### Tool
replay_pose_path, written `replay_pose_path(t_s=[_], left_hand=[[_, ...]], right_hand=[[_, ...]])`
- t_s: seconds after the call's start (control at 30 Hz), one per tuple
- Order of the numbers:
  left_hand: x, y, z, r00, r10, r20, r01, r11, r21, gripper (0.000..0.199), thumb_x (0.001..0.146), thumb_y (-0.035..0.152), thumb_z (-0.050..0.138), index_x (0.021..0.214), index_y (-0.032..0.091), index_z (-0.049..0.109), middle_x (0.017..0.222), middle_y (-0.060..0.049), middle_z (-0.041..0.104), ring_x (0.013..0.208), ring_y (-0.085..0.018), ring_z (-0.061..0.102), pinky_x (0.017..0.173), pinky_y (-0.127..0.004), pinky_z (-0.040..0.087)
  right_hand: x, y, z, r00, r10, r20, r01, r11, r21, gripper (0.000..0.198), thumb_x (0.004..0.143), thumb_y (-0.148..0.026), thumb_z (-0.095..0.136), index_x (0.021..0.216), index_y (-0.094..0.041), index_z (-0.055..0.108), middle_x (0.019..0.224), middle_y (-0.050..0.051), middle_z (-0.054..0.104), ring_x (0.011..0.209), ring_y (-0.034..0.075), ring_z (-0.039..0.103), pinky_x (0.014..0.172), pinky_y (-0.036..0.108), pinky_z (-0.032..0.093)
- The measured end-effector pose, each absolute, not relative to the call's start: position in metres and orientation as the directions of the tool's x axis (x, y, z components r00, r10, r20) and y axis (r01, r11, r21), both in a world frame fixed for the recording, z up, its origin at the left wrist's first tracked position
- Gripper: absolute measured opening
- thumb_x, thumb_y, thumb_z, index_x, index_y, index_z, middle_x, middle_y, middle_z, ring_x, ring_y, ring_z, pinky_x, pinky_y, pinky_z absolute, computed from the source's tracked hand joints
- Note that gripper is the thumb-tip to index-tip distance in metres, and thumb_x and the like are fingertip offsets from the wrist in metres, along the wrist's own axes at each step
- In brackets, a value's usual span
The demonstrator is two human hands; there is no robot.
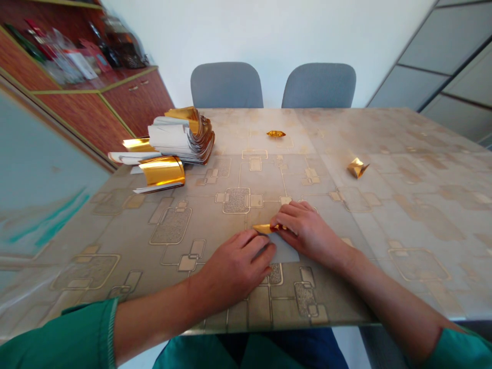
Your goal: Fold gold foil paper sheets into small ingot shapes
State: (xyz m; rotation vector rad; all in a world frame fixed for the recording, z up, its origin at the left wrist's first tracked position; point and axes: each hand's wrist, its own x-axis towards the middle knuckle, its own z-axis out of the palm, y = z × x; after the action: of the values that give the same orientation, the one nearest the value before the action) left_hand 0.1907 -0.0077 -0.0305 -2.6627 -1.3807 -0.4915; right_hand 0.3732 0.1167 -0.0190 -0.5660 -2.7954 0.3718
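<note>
Where the view begins at far left, a pale panel with green streaks stands before a red-brown cabinet, bottles and bags crowded on its top. Left sleeve: green, its cuff partway along the forearm. Table: cover patterned with linked, rounded squares. Stack of sheets: gold and white, curled and bent, on the table's far left part. Gold sheet: curved, with white edge, just on the near side of the stack. First chair: grey, behind the table's far edge. Left hand: bare, back upward, fingers bent, fingertips by the left end of the gold paper; cannot tell whether they grip it. Gold paper: narrow, pointed at left, between the hands at the table's near middle. White sheet: partly visible beneath the hands. Gold piece: small, tapered at both ends, well beyond the hands. Right hand: bare, fingers closed on the gold paper's right end, near the left hand. Second chair: grey, matching. Folded piece: gold, angular, lying alone. Right sleeve: green, at the lower right.
</note>
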Motion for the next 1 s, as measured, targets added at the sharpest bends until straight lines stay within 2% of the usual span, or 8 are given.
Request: replay_pose_path(t_s=[0.33,0.53,0.67,0.77,1.0], left_hand=[[0.189,-0.014,-0.029,0.546,0.748,0.376,0.802,-0.597,0.024,0.023,0.099,0.022,0.046,0.112,0.011,0.061,0.109,-0.012,0.064,0.106,-0.025,0.059,0.093,-0.04,0.054],[0.189,-0.016,-0.023,0.519,0.793,0.318,0.836,-0.549,0.005,0.021,0.098,0.023,0.044,0.106,0.014,0.062,0.096,-0.008,0.06,0.089,-0.023,0.057,0.08,-0.039,0.053],[0.185,-0.015,-0.02,0.537,0.758,0.37,0.825,-0.563,-0.045,0.024,0.098,0.028,0.046,0.111,0.015,0.062,0.116,-0.011,0.059,0.104,-0.026,0.054,0.094,-0.044,0.047],[0.182,-0.014,-0.02,0.557,0.746,0.365,0.804,-0.595,-0.011,0.024,0.097,0.029,0.049,0.114,0.016,0.06,0.123,-0.011,0.059,0.113,-0.026,0.051,0.102,-0.045,0.042],[0.176,-0.01,-0.024,0.564,0.77,0.299,0.784,-0.613,0.101,0.024,0.098,0.028,0.047,0.116,0.015,0.058,0.112,-0.01,0.065,0.102,-0.023,0.059,0.089,-0.039,0.052]], right_hand=[[0.377,0.114,-0.013,-0.913,0.37,0.174,0.301,0.896,-0.325,0.018,0.098,-0.03,0.052,0.094,-0.019,0.066,0.089,0.005,0.061,0.086,0.019,0.052,0.079,0.032,0.035],[0.38,0.114,-0.009,-0.919,0.362,0.153,0.287,0.884,-0.368,0.017,0.093,-0.035,0.061,0.096,-0.02,0.066,0.092,0.005,0.062,0.087,0.02,0.052,0.077,0.032,0.037],[0.382,0.115,-0.008,-0.924,0.353,0.149,0.277,0.885,-0.375,0.013,0.093,-0.03,0.06,0.098,-0.02,0.066,0.093,0.005,0.061,0.088,0.019,0.053,0.079,0.032,0.039],[0.382,0.115,-0.007,-0.929,0.342,0.143,0.27,0.888,-0.372,0.014,0.094,-0.029,0.06,0.102,-0.02,0.067,0.093,0.005,0.061,0.088,0.019,0.053,0.08,0.033,0.04],[0.384,0.116,-0.003,-0.939,0.319,0.129,0.253,0.895,-0.367,0.015,0.095,-0.026,0.057,0.103,-0.02,0.068,0.095,0.006,0.062,0.089,0.019,0.055,0.082,0.034,0.042]])
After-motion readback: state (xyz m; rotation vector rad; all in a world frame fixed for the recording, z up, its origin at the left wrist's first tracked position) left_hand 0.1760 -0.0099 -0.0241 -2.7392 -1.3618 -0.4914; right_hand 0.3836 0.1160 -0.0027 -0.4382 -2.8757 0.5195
